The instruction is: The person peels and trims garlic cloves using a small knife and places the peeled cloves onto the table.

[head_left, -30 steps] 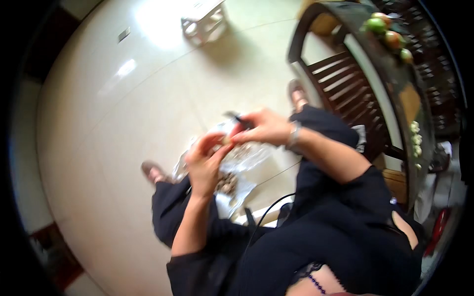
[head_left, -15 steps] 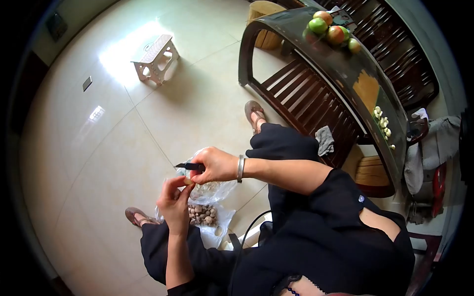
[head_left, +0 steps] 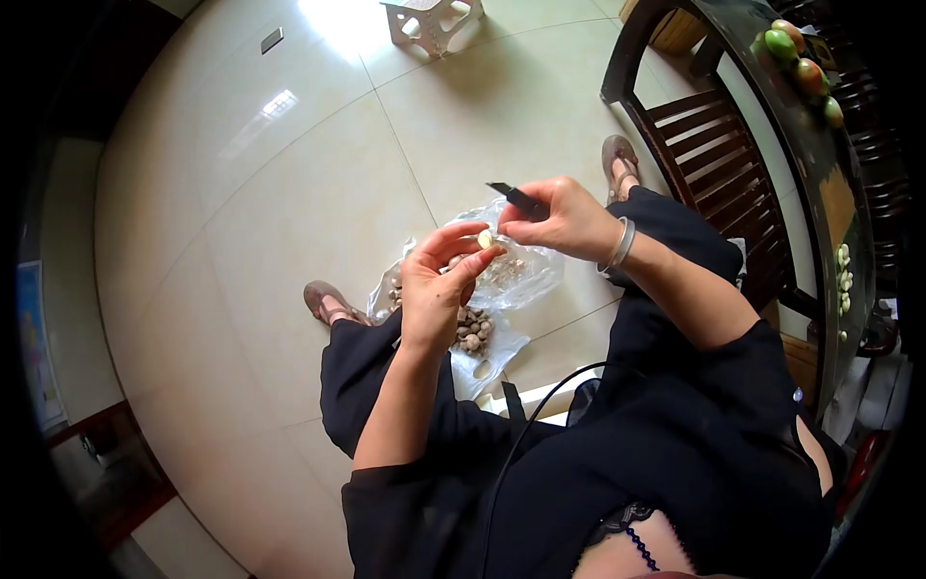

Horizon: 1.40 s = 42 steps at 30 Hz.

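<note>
My left hand (head_left: 436, 289) pinches a small pale garlic clove (head_left: 485, 238) between thumb and fingertips, above the plastic bags. Just to its right, my right hand (head_left: 564, 220) is closed round the black handle of a utility knife (head_left: 521, 201). The knife's angled blade points up and left, away from the clove. Below the hands, a clear plastic bag (head_left: 545, 280) holds pale, papery peelings. Nearer my body, small brown garlic bulbs (head_left: 473, 333) lie on a white plastic bag (head_left: 500, 357), partly hidden by my left hand and wrist.
A dark table (head_left: 820, 164) on the right bears several green-red fruits (head_left: 808, 75) and a row of pale peeled cloves (head_left: 845, 280). A plastic step stool (head_left: 434, 24) and a phone-like flat object (head_left: 272, 41) are on the tiled floor. A black cable (head_left: 526, 425) crosses my lap.
The view has shifted, so the stool and table appear higher and farther right. My hands have moved slightly apart; the clove now shows clearly in the left fingertips. The right hand still holds the knife.
</note>
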Each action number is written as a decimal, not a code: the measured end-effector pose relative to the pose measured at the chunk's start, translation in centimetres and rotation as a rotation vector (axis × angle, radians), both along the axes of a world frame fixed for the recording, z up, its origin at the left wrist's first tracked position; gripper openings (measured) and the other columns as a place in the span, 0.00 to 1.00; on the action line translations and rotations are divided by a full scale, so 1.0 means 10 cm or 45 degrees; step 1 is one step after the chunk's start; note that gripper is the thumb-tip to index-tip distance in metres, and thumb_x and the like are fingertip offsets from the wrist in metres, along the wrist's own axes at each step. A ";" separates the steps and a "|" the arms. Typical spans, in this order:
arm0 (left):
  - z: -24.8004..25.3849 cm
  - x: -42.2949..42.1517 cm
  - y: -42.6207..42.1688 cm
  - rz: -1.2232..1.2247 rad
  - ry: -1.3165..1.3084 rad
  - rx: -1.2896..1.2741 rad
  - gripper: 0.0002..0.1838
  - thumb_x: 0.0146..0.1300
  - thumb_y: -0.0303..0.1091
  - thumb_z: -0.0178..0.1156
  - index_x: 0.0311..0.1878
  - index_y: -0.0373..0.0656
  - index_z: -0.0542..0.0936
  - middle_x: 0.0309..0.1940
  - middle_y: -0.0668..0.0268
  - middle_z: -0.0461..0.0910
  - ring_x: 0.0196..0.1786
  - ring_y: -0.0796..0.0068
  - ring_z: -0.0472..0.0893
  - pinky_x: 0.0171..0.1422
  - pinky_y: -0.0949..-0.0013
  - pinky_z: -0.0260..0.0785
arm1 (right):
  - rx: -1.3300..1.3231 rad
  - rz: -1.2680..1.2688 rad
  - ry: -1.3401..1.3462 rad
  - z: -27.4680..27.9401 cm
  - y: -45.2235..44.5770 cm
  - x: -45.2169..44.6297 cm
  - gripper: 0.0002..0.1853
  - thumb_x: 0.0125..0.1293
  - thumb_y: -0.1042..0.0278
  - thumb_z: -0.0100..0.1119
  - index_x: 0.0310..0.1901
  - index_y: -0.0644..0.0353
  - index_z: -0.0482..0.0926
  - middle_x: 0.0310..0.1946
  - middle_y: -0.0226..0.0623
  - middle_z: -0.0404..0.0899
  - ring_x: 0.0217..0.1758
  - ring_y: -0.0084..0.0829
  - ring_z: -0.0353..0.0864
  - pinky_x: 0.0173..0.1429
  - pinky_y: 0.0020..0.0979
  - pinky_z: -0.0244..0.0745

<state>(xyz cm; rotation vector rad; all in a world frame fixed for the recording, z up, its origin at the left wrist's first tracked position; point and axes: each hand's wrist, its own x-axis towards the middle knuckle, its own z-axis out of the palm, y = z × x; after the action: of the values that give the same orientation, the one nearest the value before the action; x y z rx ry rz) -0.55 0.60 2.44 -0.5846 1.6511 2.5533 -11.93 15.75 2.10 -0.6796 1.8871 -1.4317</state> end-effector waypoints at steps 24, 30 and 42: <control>-0.06 0.03 0.00 0.025 0.084 0.006 0.09 0.59 0.26 0.56 0.42 0.33 0.77 0.29 0.64 0.81 0.16 0.93 0.62 0.17 0.87 0.50 | -0.070 0.095 -0.307 0.22 -0.01 0.00 0.07 0.55 0.72 0.60 0.31 0.68 0.78 0.25 0.35 0.79 0.30 0.20 0.76 0.37 0.21 0.72; -0.04 0.03 0.00 0.039 0.075 0.009 0.10 0.59 0.27 0.56 0.42 0.32 0.77 0.27 0.64 0.79 0.16 0.91 0.61 0.17 0.86 0.49 | -0.024 0.083 -0.299 0.23 -0.02 0.01 0.08 0.55 0.72 0.61 0.32 0.69 0.78 0.26 0.36 0.79 0.30 0.20 0.77 0.37 0.21 0.72; -0.03 0.03 -0.01 0.062 0.053 0.004 0.09 0.60 0.28 0.55 0.40 0.33 0.78 0.28 0.66 0.80 0.15 0.92 0.61 0.17 0.85 0.48 | -0.042 0.137 -0.323 0.21 -0.01 -0.01 0.08 0.56 0.72 0.59 0.34 0.69 0.78 0.27 0.37 0.79 0.31 0.21 0.77 0.38 0.21 0.72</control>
<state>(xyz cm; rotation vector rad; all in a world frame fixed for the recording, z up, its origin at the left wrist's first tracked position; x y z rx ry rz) -0.22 0.46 2.15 -0.5826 1.6650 2.6187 -12.00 15.69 4.22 -0.5757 1.6118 -1.4113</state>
